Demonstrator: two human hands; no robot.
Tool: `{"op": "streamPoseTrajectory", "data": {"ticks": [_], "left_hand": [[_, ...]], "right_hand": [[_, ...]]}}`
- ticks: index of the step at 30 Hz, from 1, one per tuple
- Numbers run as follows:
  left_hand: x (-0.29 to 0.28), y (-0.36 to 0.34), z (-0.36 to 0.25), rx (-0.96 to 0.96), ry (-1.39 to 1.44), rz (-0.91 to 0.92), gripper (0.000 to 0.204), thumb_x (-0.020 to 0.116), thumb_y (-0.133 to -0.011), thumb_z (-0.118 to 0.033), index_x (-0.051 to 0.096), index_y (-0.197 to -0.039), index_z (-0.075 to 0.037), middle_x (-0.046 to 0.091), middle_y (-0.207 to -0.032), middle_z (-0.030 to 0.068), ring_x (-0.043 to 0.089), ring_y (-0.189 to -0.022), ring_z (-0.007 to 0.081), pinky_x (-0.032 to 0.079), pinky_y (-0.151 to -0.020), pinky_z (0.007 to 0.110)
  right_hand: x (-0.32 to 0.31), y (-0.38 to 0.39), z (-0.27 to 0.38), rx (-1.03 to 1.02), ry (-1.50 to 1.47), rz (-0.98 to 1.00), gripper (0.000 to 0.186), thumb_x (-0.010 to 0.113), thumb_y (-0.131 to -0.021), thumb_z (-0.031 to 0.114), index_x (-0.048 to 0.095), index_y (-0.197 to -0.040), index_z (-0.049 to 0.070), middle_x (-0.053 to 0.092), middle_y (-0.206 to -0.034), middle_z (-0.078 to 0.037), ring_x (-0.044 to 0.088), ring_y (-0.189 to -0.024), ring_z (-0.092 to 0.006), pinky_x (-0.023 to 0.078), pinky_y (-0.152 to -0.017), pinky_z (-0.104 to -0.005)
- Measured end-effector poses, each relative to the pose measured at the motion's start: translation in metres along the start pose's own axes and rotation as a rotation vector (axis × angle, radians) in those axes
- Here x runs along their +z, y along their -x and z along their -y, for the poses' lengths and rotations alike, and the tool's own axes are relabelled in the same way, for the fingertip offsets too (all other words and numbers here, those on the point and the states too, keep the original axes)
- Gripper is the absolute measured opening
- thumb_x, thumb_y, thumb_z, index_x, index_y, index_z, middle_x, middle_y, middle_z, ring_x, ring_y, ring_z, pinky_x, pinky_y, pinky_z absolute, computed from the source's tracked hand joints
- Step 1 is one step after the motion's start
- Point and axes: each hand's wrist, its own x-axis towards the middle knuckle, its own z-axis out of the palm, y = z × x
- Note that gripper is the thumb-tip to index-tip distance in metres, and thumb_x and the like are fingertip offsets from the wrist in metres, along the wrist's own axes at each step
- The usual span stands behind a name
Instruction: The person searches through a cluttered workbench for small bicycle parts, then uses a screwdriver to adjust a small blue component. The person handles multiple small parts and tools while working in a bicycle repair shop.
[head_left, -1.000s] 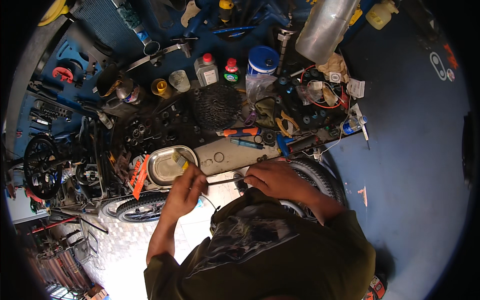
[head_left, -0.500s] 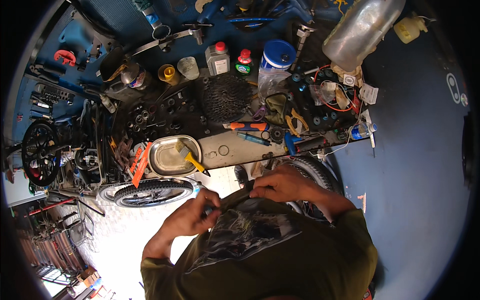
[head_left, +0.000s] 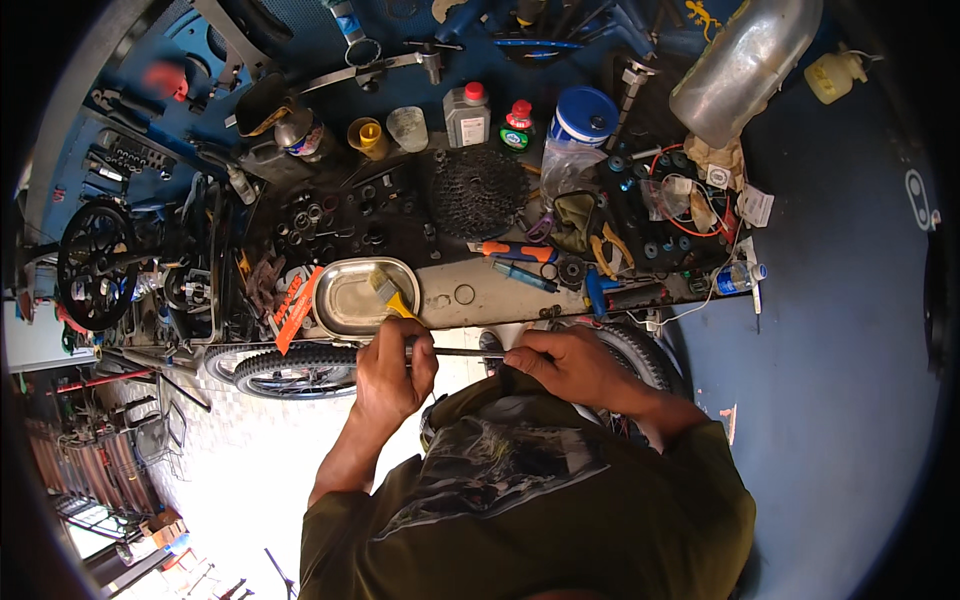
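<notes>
A thin, dark, straight strip [head_left: 462, 351] runs level between my two hands, in front of my shirt; I cannot make out what kind of thing it is. My left hand [head_left: 393, 372] is closed around its left end, knuckles up. At the other end my right hand [head_left: 572, 368] pinches it with thumb and bent fingers. Just beyond the left hand, a metal tray [head_left: 340, 326] lies on the bench edge. A brush with a yellow handle [head_left: 397, 302] rests in it, its handle reaching over the rim toward that hand.
The workbench [head_left: 440, 308] holds a large cassette [head_left: 478, 192], an orange-and-blue utility knife [head_left: 513, 249], pliers [head_left: 610, 250], bottles and a blue-lidded tub [head_left: 584, 115]. Bicycle wheels [head_left: 300, 372] stand below its edge. A blue wall [head_left: 840, 330] rises at the right.
My left hand has moved up and forward, close to the tray and brush. The strip now shows stretched straight between both hands. The view has shifted slightly.
</notes>
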Motion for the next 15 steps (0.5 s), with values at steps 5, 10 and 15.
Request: {"op": "streamPoseTrajectory", "data": {"ticks": [5,10,15], "left_hand": [[0.0,0.003,0.01,0.013,0.018,0.04,0.014,0.051,-0.096,-0.009,0.056,-0.085,-0.001,0.057,-0.068,0.0146,0.059,-0.055,0.0343,0.048,-0.051,0.042],[0.014,0.006,0.021,-0.004,-0.2,-0.087,0.018,0.048,-0.099,-0.011,0.053,-0.086,0.0,0.058,-0.068,0.0171,0.06,-0.056,0.0397,0.049,-0.053,0.044],[0.002,0.018,0.077,-0.068,-0.575,-0.143,0.01,0.055,-0.094,-0.009,0.055,-0.086,-0.003,0.059,-0.07,0.0168,0.06,-0.059,0.0383,0.049,-0.056,0.046]], "right_hand": [[-0.001,-0.001,-0.002,-0.01,0.049,0.041,0.041,0.059,-0.098,0.045,0.067,-0.083,0.008,0.059,-0.06,-0.013,0.062,-0.057,-0.0342,0.046,-0.056,-0.0436],[0.022,-0.003,-0.006,-0.043,0.147,-0.132,0.04,0.059,-0.098,0.046,0.067,-0.084,0.01,0.062,-0.062,-0.012,0.064,-0.061,-0.0348,0.048,-0.057,-0.0442],[0.02,0.003,-0.018,0.025,0.133,-0.08,0.037,0.059,-0.098,0.045,0.067,-0.086,0.011,0.064,-0.065,-0.01,0.065,-0.064,-0.0353,0.049,-0.058,-0.0443]]}}
